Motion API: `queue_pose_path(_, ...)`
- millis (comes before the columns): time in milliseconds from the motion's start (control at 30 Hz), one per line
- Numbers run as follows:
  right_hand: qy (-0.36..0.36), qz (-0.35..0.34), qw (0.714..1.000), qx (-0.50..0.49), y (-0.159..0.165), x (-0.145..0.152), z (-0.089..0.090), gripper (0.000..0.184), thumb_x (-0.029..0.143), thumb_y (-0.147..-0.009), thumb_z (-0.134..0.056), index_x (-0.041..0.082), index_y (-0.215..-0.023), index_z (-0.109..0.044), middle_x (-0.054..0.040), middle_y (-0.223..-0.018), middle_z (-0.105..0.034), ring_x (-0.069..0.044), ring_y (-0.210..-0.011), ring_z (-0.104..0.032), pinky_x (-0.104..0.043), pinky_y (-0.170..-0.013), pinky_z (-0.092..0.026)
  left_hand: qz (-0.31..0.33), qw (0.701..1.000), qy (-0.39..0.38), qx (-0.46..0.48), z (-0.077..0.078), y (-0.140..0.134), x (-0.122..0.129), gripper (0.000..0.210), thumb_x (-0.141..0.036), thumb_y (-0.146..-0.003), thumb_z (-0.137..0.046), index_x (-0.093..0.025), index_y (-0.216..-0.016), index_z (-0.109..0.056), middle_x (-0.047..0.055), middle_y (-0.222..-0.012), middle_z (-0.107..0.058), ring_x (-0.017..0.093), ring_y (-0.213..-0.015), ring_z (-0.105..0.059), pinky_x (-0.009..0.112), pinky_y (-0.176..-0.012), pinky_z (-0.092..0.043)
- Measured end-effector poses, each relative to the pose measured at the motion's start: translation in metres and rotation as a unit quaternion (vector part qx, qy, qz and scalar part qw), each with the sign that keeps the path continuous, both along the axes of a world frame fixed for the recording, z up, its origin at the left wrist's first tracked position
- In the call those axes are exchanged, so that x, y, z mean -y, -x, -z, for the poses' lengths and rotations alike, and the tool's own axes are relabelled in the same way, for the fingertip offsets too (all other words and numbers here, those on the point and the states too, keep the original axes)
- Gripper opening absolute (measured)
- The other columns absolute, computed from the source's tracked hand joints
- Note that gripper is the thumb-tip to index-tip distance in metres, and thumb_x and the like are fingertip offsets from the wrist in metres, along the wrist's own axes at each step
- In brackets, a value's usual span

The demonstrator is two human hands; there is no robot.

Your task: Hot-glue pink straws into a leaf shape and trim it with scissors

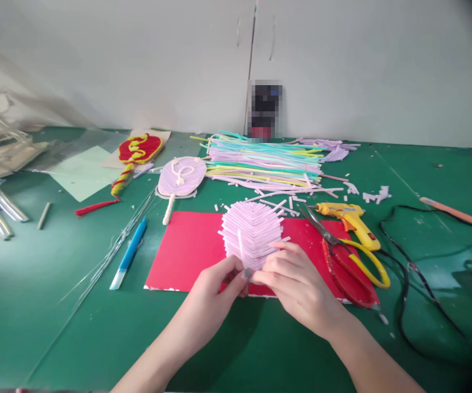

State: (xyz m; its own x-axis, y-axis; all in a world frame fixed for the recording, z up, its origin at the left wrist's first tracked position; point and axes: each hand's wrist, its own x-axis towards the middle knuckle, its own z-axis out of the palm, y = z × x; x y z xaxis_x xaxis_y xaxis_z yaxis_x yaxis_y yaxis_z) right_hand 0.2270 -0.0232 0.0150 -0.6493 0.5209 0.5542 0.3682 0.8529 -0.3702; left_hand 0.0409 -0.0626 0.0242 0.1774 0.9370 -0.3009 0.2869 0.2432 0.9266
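A lilac leaf-shaped panel (253, 224) made of pipe cleaners in a herringbone pattern rests on a red board (190, 245). At its lower left, my left hand (219, 281) is closed in a pinch round the bottom end of a short lilac pipe cleaner (241, 244), which slants up across the panel. My right hand (295, 281) is closed on the panel's lower right edge, its fingers curled and its thumb close to my left thumb. A small dark grey spot shows between the thumbs; I cannot tell what it is. The panel's bottom tip is hidden behind my fingers.
Scissors (338, 251) and a yellow glue gun (353, 221) lie right, near a black cord (403, 289). Behind are bundled pipe cleaners (264, 158), a lilac fan (182, 177) and a red-yellow fan (140, 148). Left are a blue pen-like tool (129, 254) and thin wires (105, 259).
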Motion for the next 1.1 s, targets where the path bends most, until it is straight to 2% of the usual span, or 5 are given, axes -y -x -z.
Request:
queue_pose_path(333, 0.014, -0.014, 1.0, 0.004, 0.0, -0.003, 0.001, 0.021, 0.006, -0.093, -0.047, 0.018, -0.088, -0.063, 0.003, -0.073, -0.06, -0.01, -0.077, -0.057, -0.034, -0.099, -0.04, 0.013, 1.0, 0.021, 0.008, 0.002, 0.002, 0.002, 0.023, -0.03, -0.092, -0.045, -0.021, -0.071, -0.05, -0.004, -0.071, -0.054, 0.013, -0.07, -0.049, 0.024, -0.066, -0.038)
queue_pose_path(567, 0.045, -0.044, 0.998, 0.002, -0.003, -0.005, 0.003, 0.019, 0.013, -0.095, -0.048, 0.02, -0.094, -0.065, -0.0004, -0.08, -0.065, -0.013, -0.088, -0.058, -0.031, -0.088, -0.044, 0.017, 1.0, 0.018, -0.001, 0.003, 0.002, 0.004, 0.022, -0.029, -0.091, -0.046, -0.021, -0.071, -0.049, -0.004, -0.07, -0.055, 0.013, -0.069, -0.05, 0.024, -0.064, -0.038)
queue_pose_path(900, 0.068, 0.0, 0.997, -0.048, 0.0, -0.006, 0.002, 0.012, 0.016, -0.091, -0.056, 0.021, -0.087, -0.067, -0.0003, -0.083, -0.067, -0.014, -0.087, -0.06, -0.032, -0.085, -0.046, -0.049, 0.998, -0.028, 0.023, 0.005, -0.004, 0.007, 0.029, -0.031, -0.092, -0.042, -0.02, -0.068, -0.051, -0.002, -0.064, -0.056, 0.013, -0.063, -0.054, 0.024, -0.062, -0.043)
queue_pose_path(1000, 0.069, 0.005, 0.997, -0.042, -0.003, -0.007, 0.003, 0.014, 0.016, -0.091, -0.056, 0.021, -0.086, -0.067, -0.0001, -0.083, -0.068, -0.014, -0.087, -0.06, -0.033, -0.085, -0.045, -0.07, 0.987, -0.116, -0.081, 0.006, 0.0, 0.007, 0.029, -0.03, -0.095, -0.041, -0.02, -0.072, -0.054, -0.001, -0.067, -0.058, 0.013, -0.063, -0.055, 0.024, -0.06, -0.045)
queue_pose_path(1100, 0.066, -0.001, 0.997, -0.031, -0.005, -0.007, 0.003, 0.015, 0.017, -0.092, -0.055, 0.022, -0.086, -0.068, -0.0009, -0.085, -0.068, -0.015, -0.089, -0.059, -0.033, -0.083, -0.046, -0.025, 0.915, -0.322, -0.243, 0.002, 0.013, 0.004, 0.014, -0.02, -0.094, -0.047, -0.021, -0.096, -0.061, 0.005, -0.098, -0.066, 0.018, -0.089, -0.062, 0.03, -0.077, -0.049)
